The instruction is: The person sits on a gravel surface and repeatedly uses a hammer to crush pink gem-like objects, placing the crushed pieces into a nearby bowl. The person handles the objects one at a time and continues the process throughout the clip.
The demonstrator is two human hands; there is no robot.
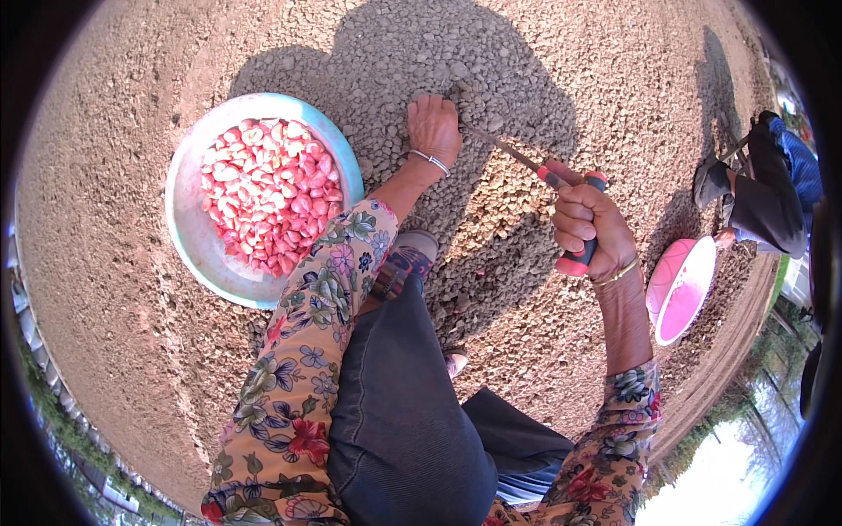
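Observation:
My left hand (pixel 434 128), with a bracelet at the wrist, reaches down to the loose soil (pixel 395 85). Its fingertips are turned away or in the soil, so I cannot tell whether they hold anything. My right hand (pixel 589 227) is closed around the red and black handle of a hand tool (pixel 513 152). The tool's narrow metal shaft slants toward the soil beside my left hand; its tip is hard to make out. Left of my left forearm, a pale round basin (pixel 187 197) with a greenish rim holds many pink-coated, clove-like pieces (pixel 270 191).
Right of my right wrist, a pink and white basin (pixel 684 292) stands tilted on the soil. Another person (pixel 769 191) in dark trousers is close beyond it, one hand near its rim. My shoe (pixel 418 243) is just below my left hand.

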